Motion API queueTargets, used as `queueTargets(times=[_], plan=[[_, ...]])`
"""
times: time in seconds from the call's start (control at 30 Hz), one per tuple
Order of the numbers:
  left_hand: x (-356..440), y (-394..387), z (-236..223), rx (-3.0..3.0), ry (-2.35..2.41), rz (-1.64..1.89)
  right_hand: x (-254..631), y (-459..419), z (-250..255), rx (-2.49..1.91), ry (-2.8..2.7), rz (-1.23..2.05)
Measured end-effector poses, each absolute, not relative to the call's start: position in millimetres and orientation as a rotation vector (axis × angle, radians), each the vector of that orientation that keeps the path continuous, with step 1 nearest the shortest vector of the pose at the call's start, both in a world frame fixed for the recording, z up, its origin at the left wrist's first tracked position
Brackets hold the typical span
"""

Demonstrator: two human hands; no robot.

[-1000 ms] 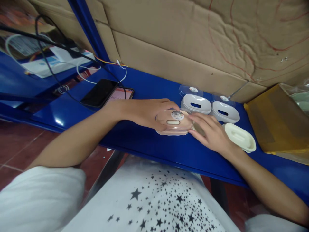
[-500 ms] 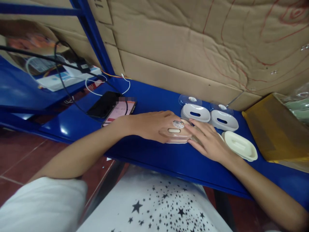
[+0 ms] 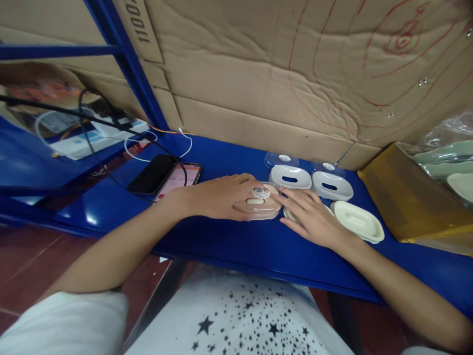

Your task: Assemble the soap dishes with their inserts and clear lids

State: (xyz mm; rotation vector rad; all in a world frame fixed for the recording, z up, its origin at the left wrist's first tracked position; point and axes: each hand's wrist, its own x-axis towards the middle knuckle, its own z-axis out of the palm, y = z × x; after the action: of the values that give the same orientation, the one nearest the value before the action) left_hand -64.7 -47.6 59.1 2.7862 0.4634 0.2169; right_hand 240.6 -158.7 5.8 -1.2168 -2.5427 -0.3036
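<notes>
A pale pink soap dish (image 3: pixel 263 213) with a clear plastic piece and a round white sticker sits on the blue shelf. My left hand (image 3: pixel 225 197) wraps its left side, fingers hidden behind the dish. My right hand (image 3: pixel 308 217) has its fingers spread, fingertips at the dish's right edge. Beneath the right hand lies a cream soap dish (image 3: pixel 289 214), mostly covered. Another cream dish (image 3: pixel 358 222) rests to its right. Behind stand two white slotted soap dish parts, a left one (image 3: pixel 290 183) and a right one (image 3: pixel 342 191), with clear stickered pieces behind them.
Two phones, one black (image 3: pixel 148 173) and one with a lit screen (image 3: pixel 177 180), lie left of my left hand. A taped cardboard box (image 3: pixel 399 197) with wrapped dishes stands at right. A cardboard wall (image 3: pixel 236 113) backs the blue shelf (image 3: pixel 221 241). Cables run at left.
The view has shifted slightly. My left hand stays around the pink dish; my right hand has drawn back a little to the right, showing more of the cream dish beneath.
</notes>
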Motion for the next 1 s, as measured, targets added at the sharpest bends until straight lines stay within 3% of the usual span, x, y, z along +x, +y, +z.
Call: queueTargets(times=[0.43,1.0], plan=[[-55,-38,34,2.726,0.416,0.291,240,-159,6,-1.182,-2.517,-0.400],[-50,-45,44,2.784,0.563,0.177,243,-156,5,-1.178,-2.526,-0.273]])
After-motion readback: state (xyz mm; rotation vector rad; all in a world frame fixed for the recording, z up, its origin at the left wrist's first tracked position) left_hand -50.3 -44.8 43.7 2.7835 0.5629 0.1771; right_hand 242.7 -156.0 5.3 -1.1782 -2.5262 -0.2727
